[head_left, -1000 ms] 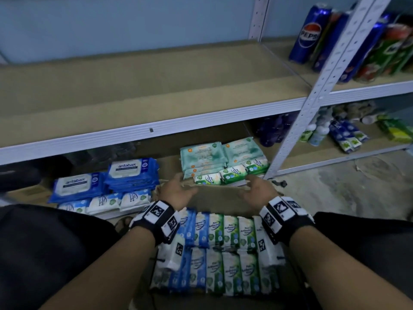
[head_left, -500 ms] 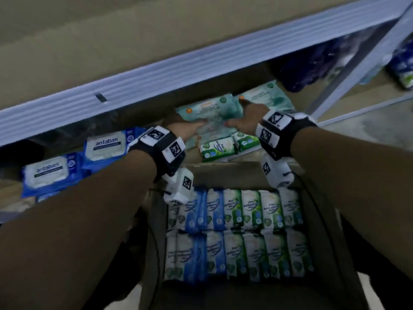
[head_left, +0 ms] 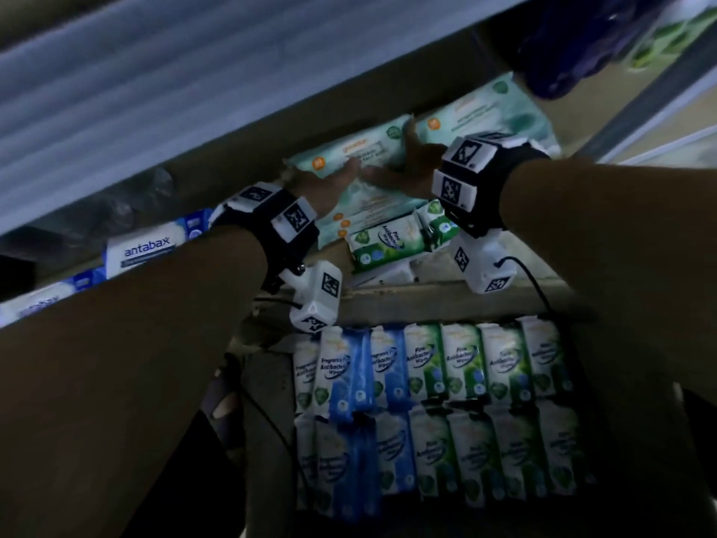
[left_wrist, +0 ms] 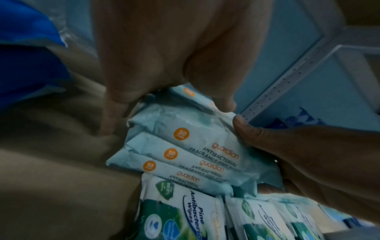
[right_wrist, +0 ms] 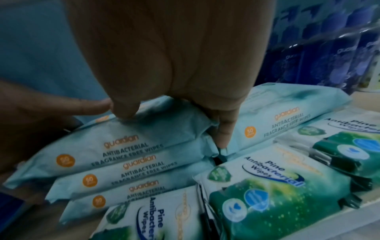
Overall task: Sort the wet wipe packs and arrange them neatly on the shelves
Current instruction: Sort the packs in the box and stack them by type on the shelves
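We've got both hands on the top teal pack (head_left: pixel 359 159) of a stack on the lower shelf (left_wrist: pixel 51 170). Left hand (head_left: pixel 329 186) w/ fingers curled over its left end, thumb on top; right hand (head_left: pixel 407 165) w/ thumb on top & fingers down the right end, in the gap beside a 2nd teal stack (right_wrist: pixel 287 110). Soft crinkly film, label reads "guardian ANTIBACTERIAL FRAGRANCE FREE WIPES", orange "50" dot. In front lie green packs (right_wrist: pixel 267 199), glossy, "Pine Antibacterial Wipes". To the left, blue packs (head_left: pixel 145 250) marked "antabax". Below us a box (head_left: pixel 426 300) holds upright slim packs: blue ones "Fragrance… Antibacterial Wipes" (head_left: pixel 341 366), green ones (head_left: pixel 500 363) "Pine". Dark blue bottles (right_wrist: pixel 339 48) at far right.
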